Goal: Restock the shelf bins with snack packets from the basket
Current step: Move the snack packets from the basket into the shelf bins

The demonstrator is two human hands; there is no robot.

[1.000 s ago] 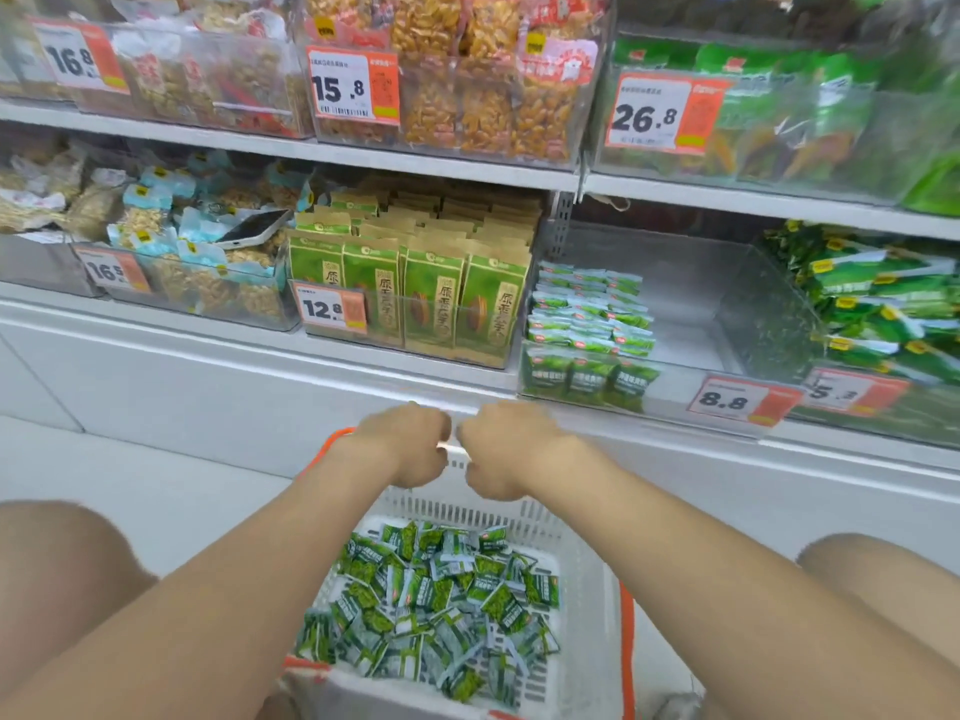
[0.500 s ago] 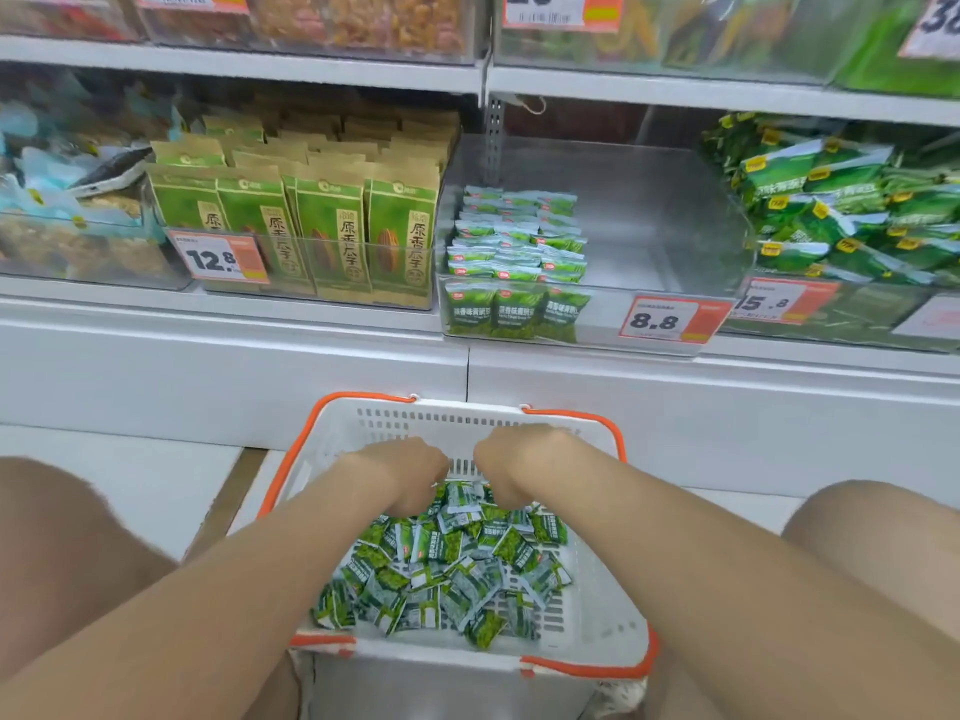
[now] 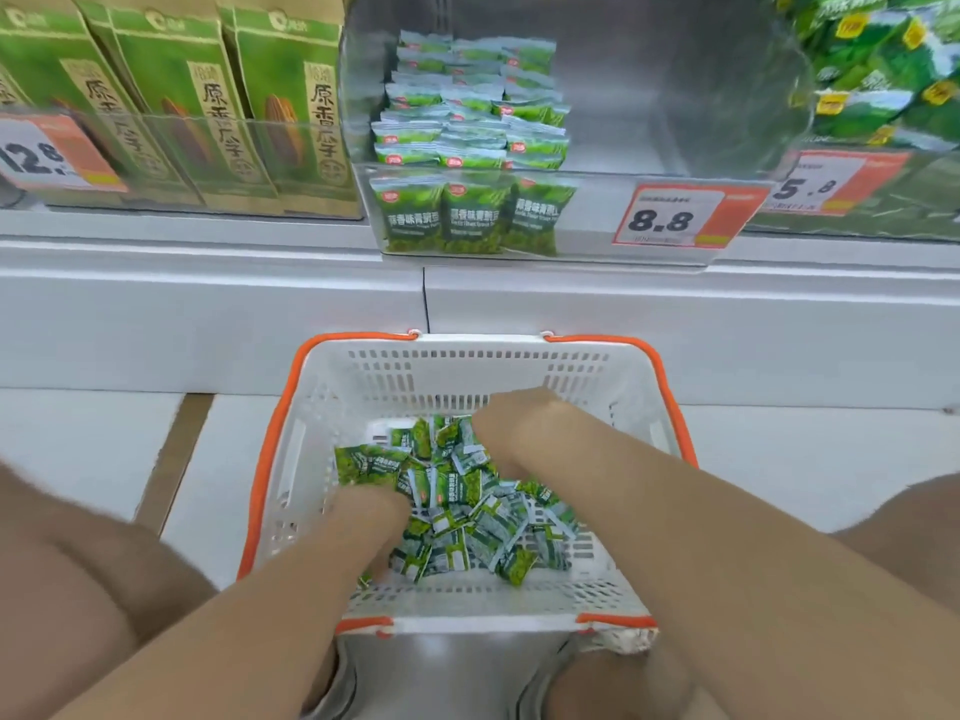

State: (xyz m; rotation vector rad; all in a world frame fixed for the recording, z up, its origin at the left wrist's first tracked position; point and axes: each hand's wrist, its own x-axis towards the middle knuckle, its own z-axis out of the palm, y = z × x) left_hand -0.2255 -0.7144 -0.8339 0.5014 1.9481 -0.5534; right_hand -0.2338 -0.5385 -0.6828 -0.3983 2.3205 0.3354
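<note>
Small green-and-white foil snack packets point(image 3: 460, 511) lie in a loose heap on the floor of a white slotted plastic basket with orange rim point(image 3: 519, 356). The basket sits on pale floor tiles point(image 3: 93, 439), close to the white shelf base point(image 3: 208, 314).

Left hand point(image 3: 366, 506) is down in the near-left edge of the heap, knuckles up. Fingers are buried and blurred; cannot tell if they grasp anything. Right hand point(image 3: 514, 415) is at the far-right edge of the heap, fingertips under the packets; grip likewise not readable.

Above is a clear plastic shelf bin point(image 3: 675, 96), with matching green packets stacked in rows point(image 3: 467, 122) filling its left part only. A white-and-orange price tag reading 8.8 point(image 3: 670, 218) is on its front. The left neighbour bin holds tall green-and-tan paper bags point(image 3: 291, 106), upright. The right neighbour holds bright green pouches with yellow marks point(image 3: 883, 70).
</note>
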